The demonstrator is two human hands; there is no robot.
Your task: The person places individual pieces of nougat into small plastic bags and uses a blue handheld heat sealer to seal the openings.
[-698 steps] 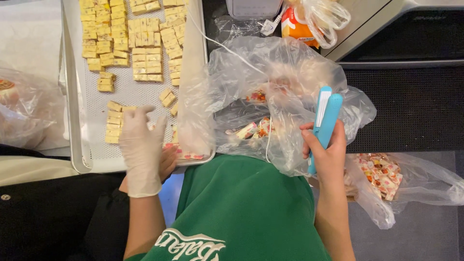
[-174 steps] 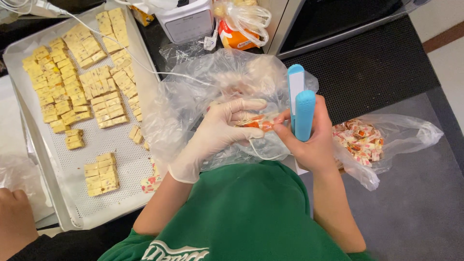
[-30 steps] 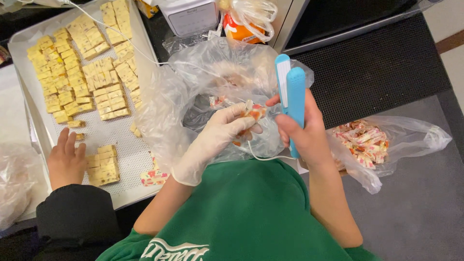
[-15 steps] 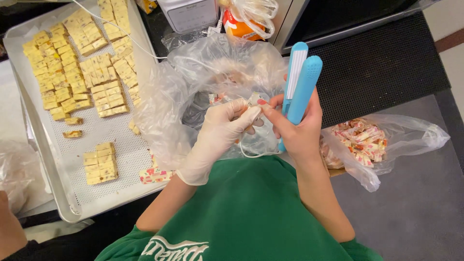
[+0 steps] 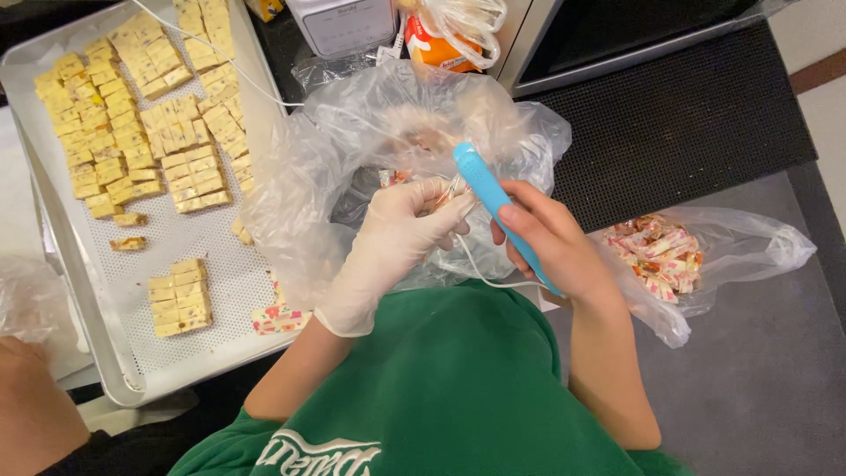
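perforated metal tray [image 5: 97,291] with pale yellow candy squares [image 5: 181,163], far left | gloved left hand [image 5: 397,238] pinching small wrapped candy [image 5: 451,189] over clear plastic bag [image 5: 300,189] | bare right hand [image 5: 551,242] gripping closed blue handheld sealer [image 5: 498,207], tip at the candy

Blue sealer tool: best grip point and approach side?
Grip the blue sealer low on its handle, where the right hand wraps it, coming from the right. It is long and slim, tilted up-left, its tip closing on a wrapper held by the gloved left hand; its cord trails from the lower end.
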